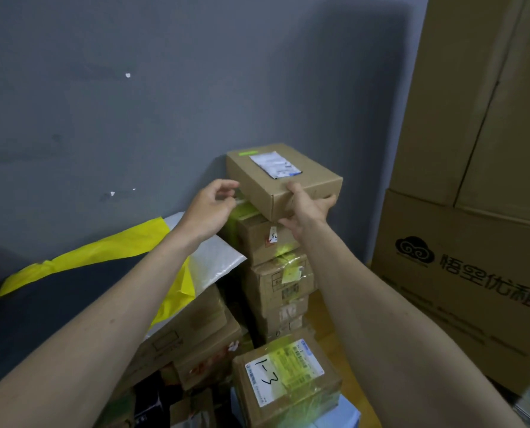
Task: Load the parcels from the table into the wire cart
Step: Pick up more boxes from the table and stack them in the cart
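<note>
Head view only. No wire cart or table surface visible from this angle; the pile's base is cut off at the bottom edge and both arms run out of frame. Label text on the top box (284,177) is too blurred to read; the white label (275,164) on its lid is just a smear. Right hand (307,205) grips the near right corner of that box: thumb up on the lid edge, fingers wrapped under the end face, fingertips hidden beneath the cardboard. Left hand (209,208) sits just beside the box's left side, fingers loosely curled, holding nothing; whether the fingertips touch the cardboard, I can't tell. The box sits tilted on top of a column of stacked parcels (277,273) against the grey wall (165,103), between the two hands, overhanging the parcel beneath. That column is taped and stickered, details hard to make out. Nearer the person, a box marked "1-3" (285,378) sits low, its front clipped by the frame edge. Left of the column: a yellow bag (177,285), a white padded mailer (217,261) and something dark (56,304) under the left forearm, mostly covered. Large printed cartons (474,273) stand stacked on the right, cropped at the frame edge.
</note>
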